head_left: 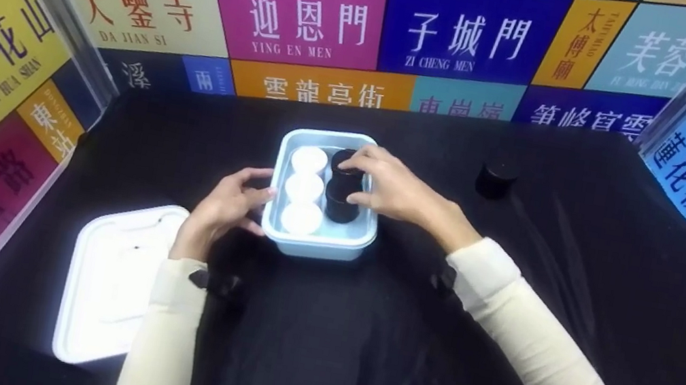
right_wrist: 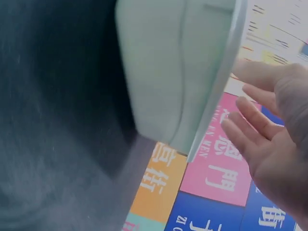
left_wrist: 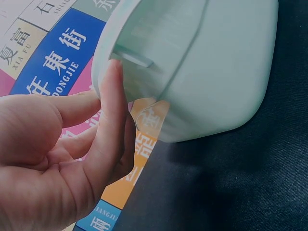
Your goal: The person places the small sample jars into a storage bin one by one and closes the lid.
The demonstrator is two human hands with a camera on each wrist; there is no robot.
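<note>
A light blue plastic container (head_left: 317, 248) stands on the black cloth. Inside it, three white round-topped pieces (head_left: 305, 185) line the left side and black cylinders (head_left: 341, 209) line the right. My left hand (head_left: 229, 200) holds the container at its left rim, with the thumb by the edge and fingers along the outer wall (left_wrist: 221, 72). From the right, my right hand (head_left: 395, 186) reaches over the rim, fingertips at the far black cylinder and thumb by the nearer one. In the right wrist view its fingers (right_wrist: 252, 120) look loosely spread, while the thumb tip is hidden behind the rim.
A white lid (head_left: 108, 286) lies on the cloth at the left, beside my left forearm. Another black cylinder (head_left: 496, 179) stands apart at the back right. Colourful printed panels (head_left: 294, 19) close off the back and both sides.
</note>
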